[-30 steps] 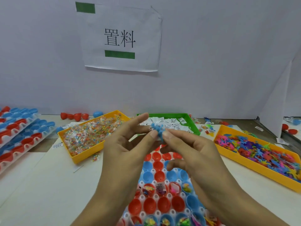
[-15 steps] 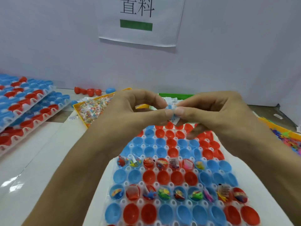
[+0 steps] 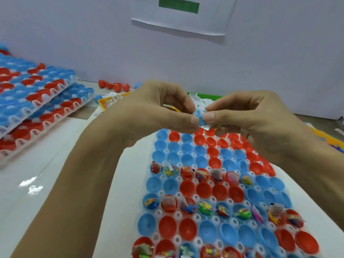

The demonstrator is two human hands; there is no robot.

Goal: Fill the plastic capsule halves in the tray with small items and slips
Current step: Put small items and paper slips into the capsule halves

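Observation:
Both hands meet above the far end of the white tray (image 3: 130, 183) of red and blue capsule halves. My left hand (image 3: 158, 112) and my right hand (image 3: 247, 116) together pinch a small blue toy (image 3: 200, 116) with a white paper slip (image 3: 206, 127) under it. Some rows of halves hold colourful items and slips, such as the filled row (image 3: 201, 174); the rows between them are bare, like a red half (image 3: 203, 189). The tray's far edge is hidden behind my hands.
Stacked trays of red and blue halves (image 3: 37, 101) lie at the left. Loose red halves (image 3: 113, 85) sit by the back wall. A yellow bin of wrapped pieces (image 3: 109, 103), a green bin of slips (image 3: 202, 96) and an orange bin (image 3: 327, 138) stand behind the hands.
The camera has tilted down, so more of the tray shows and the wall sign has slid up. My hands stay together on the blue toy and slip.

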